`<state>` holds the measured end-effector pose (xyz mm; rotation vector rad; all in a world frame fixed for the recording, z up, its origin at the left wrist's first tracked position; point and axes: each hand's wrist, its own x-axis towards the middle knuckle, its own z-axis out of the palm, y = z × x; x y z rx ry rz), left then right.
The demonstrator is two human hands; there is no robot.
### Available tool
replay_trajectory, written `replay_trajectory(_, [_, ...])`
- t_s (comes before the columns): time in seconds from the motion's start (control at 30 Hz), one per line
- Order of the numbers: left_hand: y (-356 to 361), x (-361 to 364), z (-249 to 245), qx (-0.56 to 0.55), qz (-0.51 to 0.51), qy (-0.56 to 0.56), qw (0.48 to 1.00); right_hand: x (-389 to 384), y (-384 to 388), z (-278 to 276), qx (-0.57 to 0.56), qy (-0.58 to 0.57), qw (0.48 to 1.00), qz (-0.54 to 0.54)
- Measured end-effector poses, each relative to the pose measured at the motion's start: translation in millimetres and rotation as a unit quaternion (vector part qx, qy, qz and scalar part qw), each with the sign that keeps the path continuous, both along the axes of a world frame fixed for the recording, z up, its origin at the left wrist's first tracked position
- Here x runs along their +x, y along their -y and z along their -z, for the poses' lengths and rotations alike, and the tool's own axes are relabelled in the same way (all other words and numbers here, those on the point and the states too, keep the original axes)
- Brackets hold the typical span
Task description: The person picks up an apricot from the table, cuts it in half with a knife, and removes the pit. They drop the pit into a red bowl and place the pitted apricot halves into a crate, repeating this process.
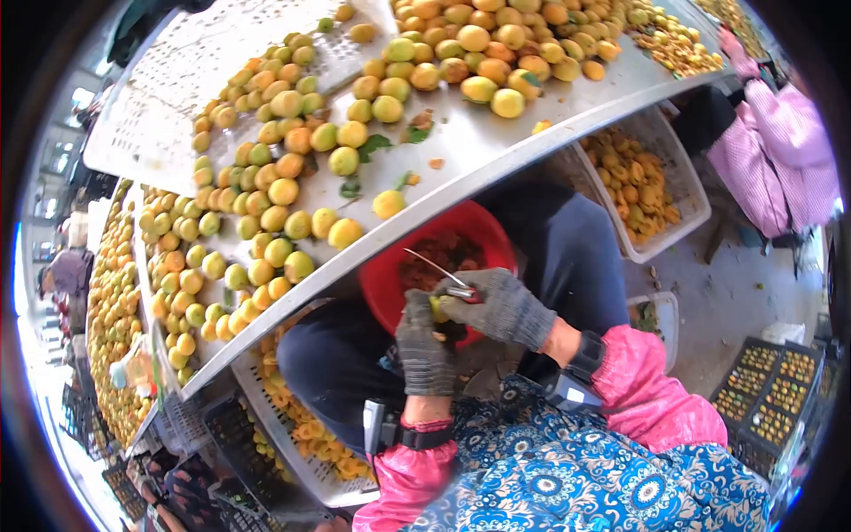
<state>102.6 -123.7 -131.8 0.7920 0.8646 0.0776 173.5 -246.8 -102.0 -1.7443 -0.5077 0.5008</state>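
Observation:
My right hand [501,306], in a grey knitted glove, is closed around the red handle of a small knife [430,267]. Its thin blade points up and to the left. In the matching glove, my left hand [424,341] is closed on a yellow-green apricot [438,309], mostly hidden by the fingers. Both hands are close together over a red basin [377,288] between my knees. Brown scraps or pits lie in the basin, too small to tell apart.
Whole apricots [288,105] cover much of the metal table [399,168], with a few leaves. A white crate [696,182] of cut apricots stands right, another crate [292,452] left. A co-worker in a pink checked top [780,151] sits right. Black trays [767,390] hold fruit on the floor.

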Motion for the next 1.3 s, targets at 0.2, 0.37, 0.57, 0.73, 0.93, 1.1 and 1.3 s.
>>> replay_trajectory(0.2, [-3,0,-22,0.156,0.088,0.049,0.983,-8,0,-15,-0.016,0.011,0.999,0.027])
replay_trajectory(0.37, [5,5,-32,0.205,0.069,0.059,0.975,-9,3,-21,0.029,-0.155,0.985,0.076])
replay_trajectory(0.57, [-10,-2,-61,0.200,0.083,0.079,0.973,-12,-8,-51,0.060,-0.195,0.975,0.093])
replay_trajectory(0.73, [-60,-27,-123,0.225,0.009,0.129,0.966,-19,-28,-73,0.074,-0.063,0.983,0.156])
replay_trajectory(0.93, [-127,-88,-154,0.315,-0.139,0.105,0.933,-23,-33,-11,0.096,0.096,0.971,0.196])
replay_trajectory(1.1, [-192,-154,-73,0.453,-0.088,-0.076,0.884,-14,-30,51,-0.197,0.217,0.956,0.014])
replay_trajectory(1.3, [-274,-206,11,0.588,-0.080,-0.151,0.791,-8,-44,30,-0.121,0.139,0.981,0.059])
